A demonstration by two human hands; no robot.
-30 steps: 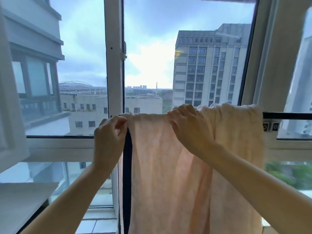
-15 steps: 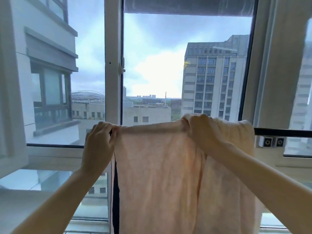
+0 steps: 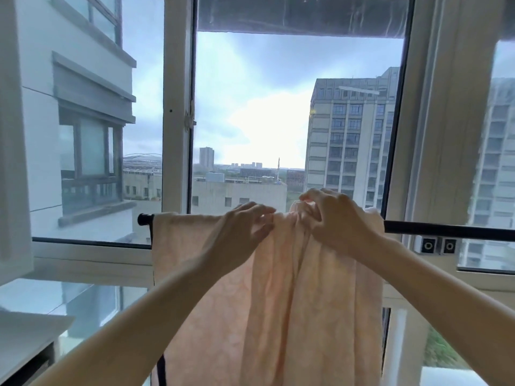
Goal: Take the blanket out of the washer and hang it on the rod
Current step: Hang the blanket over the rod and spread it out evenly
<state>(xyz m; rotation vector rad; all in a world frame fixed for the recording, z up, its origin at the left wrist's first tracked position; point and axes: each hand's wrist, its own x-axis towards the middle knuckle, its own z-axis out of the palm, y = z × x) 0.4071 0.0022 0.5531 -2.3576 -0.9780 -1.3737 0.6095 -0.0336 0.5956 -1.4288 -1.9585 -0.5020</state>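
The window frame (image 3: 178, 107) is filling most of the view, with city blocks showing beyond the glass. In front of it the blanket (image 3: 278, 316), pale peach, is hanging over the rod (image 3: 446, 234), so the washer part of the job is looking finished and the draping is mostly done. What is remaining, by my reckoning, is the spreading: the cloth is lying flat along the left stretch of the rod but is bunching into folds towards the right. Its top fold is running along the rod, left to right, while its long axis is dropping straight down, out of the bottom of the view. The rod itself is lying level across the window, its capped left end poking out just past the blanket's edge.

The right hand (image 3: 334, 218) is gripping the bunched cloth at the rod, its fingers (image 3: 306, 203) curling round a gather. The left hand (image 3: 239, 232) is touching the top fold just beside it; whether it is pinching the cloth I cannot tell.
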